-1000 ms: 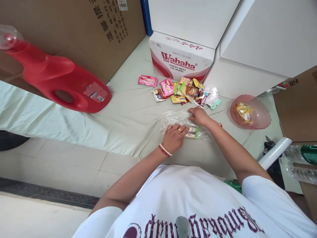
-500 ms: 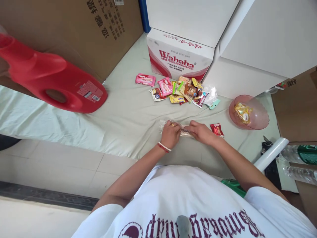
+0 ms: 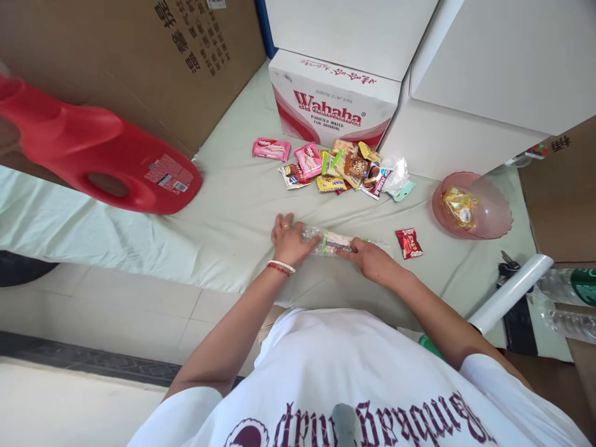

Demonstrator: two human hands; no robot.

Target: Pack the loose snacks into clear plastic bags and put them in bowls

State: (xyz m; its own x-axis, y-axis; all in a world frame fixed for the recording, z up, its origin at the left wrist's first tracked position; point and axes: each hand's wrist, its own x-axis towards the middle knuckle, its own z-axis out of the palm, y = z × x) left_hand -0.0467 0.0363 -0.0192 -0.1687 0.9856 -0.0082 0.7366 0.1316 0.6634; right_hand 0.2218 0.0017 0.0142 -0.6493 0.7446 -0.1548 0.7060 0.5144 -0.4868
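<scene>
1. The long, pale, film-wrapped packet lies near the front edge of the counter under pale-green cloth.
2. The right hand's grip pinches it; the left hand touches its left end, gripping or not, I can't tell.
3. Probably light, slippery, brittle: hold gently mid-length.

A bar is lying on the cloth, the left hand resting at its left end, the right hand at its right part. Snacks are lying heaped behind it, before a box. A sachet is sitting between bar and bowl, the latter holding a packet. A jug is standing far left, before a carton. Near right, keys are lying beside a roll.
</scene>
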